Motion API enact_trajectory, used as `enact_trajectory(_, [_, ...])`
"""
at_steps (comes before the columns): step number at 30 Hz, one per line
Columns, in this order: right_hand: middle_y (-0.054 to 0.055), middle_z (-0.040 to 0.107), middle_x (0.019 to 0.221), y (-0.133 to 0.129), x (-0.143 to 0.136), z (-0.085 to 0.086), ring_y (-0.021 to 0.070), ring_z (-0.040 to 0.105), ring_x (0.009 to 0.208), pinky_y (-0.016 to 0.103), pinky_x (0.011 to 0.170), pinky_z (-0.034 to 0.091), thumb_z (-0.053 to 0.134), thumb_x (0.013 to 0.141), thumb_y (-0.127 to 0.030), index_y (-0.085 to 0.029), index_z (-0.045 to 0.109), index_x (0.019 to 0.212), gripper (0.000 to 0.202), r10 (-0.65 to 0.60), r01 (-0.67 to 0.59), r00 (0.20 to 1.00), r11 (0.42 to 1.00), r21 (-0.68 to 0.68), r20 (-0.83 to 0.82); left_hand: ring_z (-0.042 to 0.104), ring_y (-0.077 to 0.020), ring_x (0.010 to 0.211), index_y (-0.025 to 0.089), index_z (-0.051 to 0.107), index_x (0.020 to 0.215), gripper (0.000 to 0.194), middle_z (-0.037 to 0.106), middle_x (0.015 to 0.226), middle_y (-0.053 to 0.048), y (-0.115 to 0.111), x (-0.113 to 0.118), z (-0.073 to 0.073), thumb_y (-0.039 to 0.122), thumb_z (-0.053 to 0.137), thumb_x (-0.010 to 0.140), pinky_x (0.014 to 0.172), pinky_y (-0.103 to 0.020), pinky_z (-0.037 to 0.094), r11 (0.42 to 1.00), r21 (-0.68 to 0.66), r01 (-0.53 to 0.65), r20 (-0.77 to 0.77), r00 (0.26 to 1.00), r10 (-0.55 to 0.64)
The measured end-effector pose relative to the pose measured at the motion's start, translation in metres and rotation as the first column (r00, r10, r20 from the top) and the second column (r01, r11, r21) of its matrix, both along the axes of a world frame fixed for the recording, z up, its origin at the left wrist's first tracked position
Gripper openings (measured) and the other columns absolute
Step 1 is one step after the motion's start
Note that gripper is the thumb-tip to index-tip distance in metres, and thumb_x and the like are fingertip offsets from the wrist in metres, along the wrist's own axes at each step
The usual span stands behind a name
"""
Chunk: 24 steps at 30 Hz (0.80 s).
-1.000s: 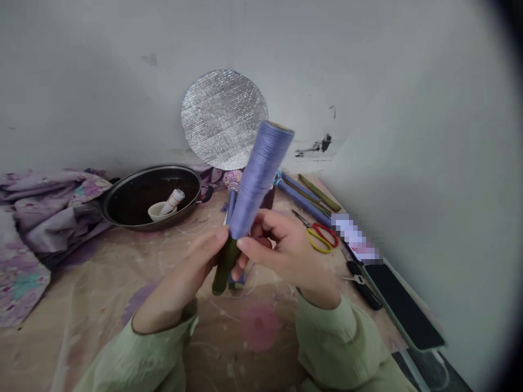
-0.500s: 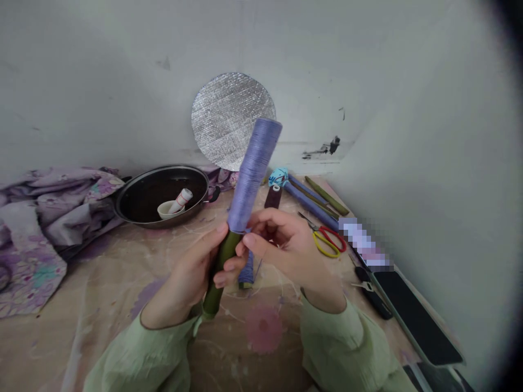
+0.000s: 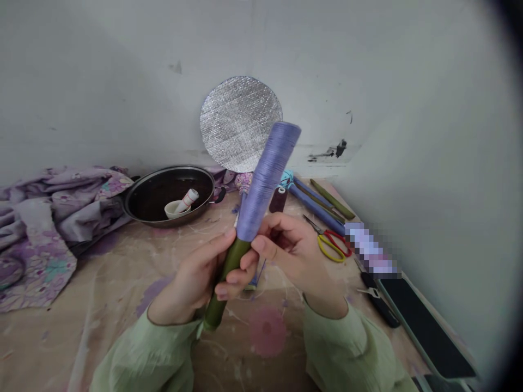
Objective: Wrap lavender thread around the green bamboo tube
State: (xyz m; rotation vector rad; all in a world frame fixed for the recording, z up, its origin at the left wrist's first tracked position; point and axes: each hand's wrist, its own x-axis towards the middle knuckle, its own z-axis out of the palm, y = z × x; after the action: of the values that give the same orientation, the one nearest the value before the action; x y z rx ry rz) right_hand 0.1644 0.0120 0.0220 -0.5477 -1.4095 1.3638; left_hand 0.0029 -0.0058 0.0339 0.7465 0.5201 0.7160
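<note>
Along the back edge of the flower-patterned counter [image 3: 134, 348] lie a heap of purple cloth [image 3: 44, 261] and a dark pan [image 3: 147, 197]. Near the right edge are scissors [image 3: 321, 231], a black key fob [image 3: 382, 306] and a phone [image 3: 427, 328], with blue rods [image 3: 316, 206] by the back right corner.

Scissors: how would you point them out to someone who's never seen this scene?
On the table, find the right hand. Just beyond it, to the right, lie the scissors. One red and one yellow handle loop set them apart from the dark spool nearby.
</note>
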Motion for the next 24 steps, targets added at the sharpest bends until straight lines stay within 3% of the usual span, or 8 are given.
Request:
enact_trajectory(3, [-0.004,0.065,0.066,0.002,0.002,0.001,0.0114,0.064,0.057,0.022,0.052,0.051,0.080,0.085,-0.043,-0.020,0.069,0.095,0.027,-0.052,0.050,0.995,0.998,0.024,0.090,0.022,-0.0002,0.034,0.017,0.050,0.067,0.048,0.036,0.054,0.008,-0.001,-0.003,-0.001,0.058,0.066,0.085,0.030,-0.012,0.017,0.996,-0.044,0.082,0.079,0.994,-0.078])
enact_trajectory(6, [-0.003,0.063,0.067,0.002,0.007,0.004,0.0127,0.062,0.058,0.025,0.054,0.051,0.074,0.090,-0.048,-0.020,0.071,0.105,0.031,-0.003,0.000,0.985,1.000,0.018,0.175,0.028,-0.0022,0.030,0.017,0.052,0.068,0.046,0.039,0.054,0.006,0.001,-0.006,-0.005,0.058,0.060,0.089,0.026,-0.014,0.023,0.984,-0.060,0.169,0.148,0.976,-0.159])
enact_trajectory(10, [-0.003,0.062,0.064,0.002,0.011,0.003,0.0136,0.062,0.057,0.026,0.051,0.049,0.071,0.092,-0.047,-0.019,0.071,0.093,0.027,0.024,-0.030,0.979,0.999,0.030,0.204,0.043,-0.0077,0.029,0.014,0.062,0.071,0.053,0.054,0.058,-0.001,0.011,-0.004,-0.016,0.063,0.054,0.089,0.024,-0.019,0.028,0.973,-0.009,0.232,0.111,0.967,-0.230])
enact_trajectory(11, [-0.003,0.061,0.062,0.002,0.011,0.002,0.0130,0.062,0.055,0.025,0.050,0.048,0.073,0.091,-0.045,-0.019,0.069,0.090,0.026,0.017,-0.021,0.981,1.000,0.020,0.193,0.048,-0.0094,0.032,0.013,0.065,0.074,0.055,0.058,0.060,-0.003,0.014,-0.003,-0.019,0.064,0.055,0.088,0.027,-0.020,0.032,0.983,0.025,0.182,0.048,0.982,-0.183])
enact_trajectory(13, [-0.004,0.061,0.062,0.004,0.009,-0.001,0.0129,0.064,0.053,0.025,0.049,0.049,0.075,0.090,-0.044,-0.019,0.068,0.089,0.026,0.005,-0.001,0.987,1.000,-0.023,0.159,0.054,-0.0116,0.039,0.013,0.066,0.076,0.052,0.063,0.061,-0.004,0.021,0.001,-0.024,0.063,0.057,0.089,0.037,-0.022,0.041,0.988,0.151,-0.020,-0.095,0.995,0.034])
enact_trajectory(16, [-0.003,0.065,0.065,0.007,0.006,-0.004,0.0154,0.069,0.054,0.027,0.053,0.055,0.078,0.087,-0.043,-0.019,0.067,0.093,0.027,-0.030,0.035,0.988,0.999,-0.033,0.149,0.059,-0.0140,0.053,0.016,0.063,0.073,0.046,0.064,0.059,-0.003,0.025,0.005,-0.025,0.058,0.058,0.092,0.052,-0.025,0.048,0.890,0.404,-0.213,-0.207,0.926,0.315])
enact_trajectory(20, [-0.003,0.066,0.065,0.009,0.004,-0.005,0.0151,0.068,0.056,0.026,0.052,0.054,0.076,0.087,-0.042,-0.019,0.068,0.098,0.027,-0.136,0.133,0.972,0.991,0.032,0.193,0.048,-0.0100,0.056,0.016,0.060,0.079,0.041,0.054,0.066,0.002,0.017,0.008,-0.021,0.055,0.061,0.093,0.052,-0.022,0.038,0.818,0.503,-0.280,-0.197,0.884,0.424])
enact_trajectory(24, [-0.001,0.070,0.070,0.008,0.004,-0.003,0.0155,0.072,0.060,0.026,0.054,0.056,0.077,0.087,-0.044,-0.019,0.069,0.093,0.027,-0.097,0.095,0.980,0.995,0.023,0.175,0.035,-0.0072,0.052,0.016,0.058,0.079,0.038,0.044,0.064,0.004,0.007,0.009,-0.016,0.051,0.064,0.092,0.044,-0.019,0.025,0.858,0.416,-0.301,-0.164,0.903,0.396])
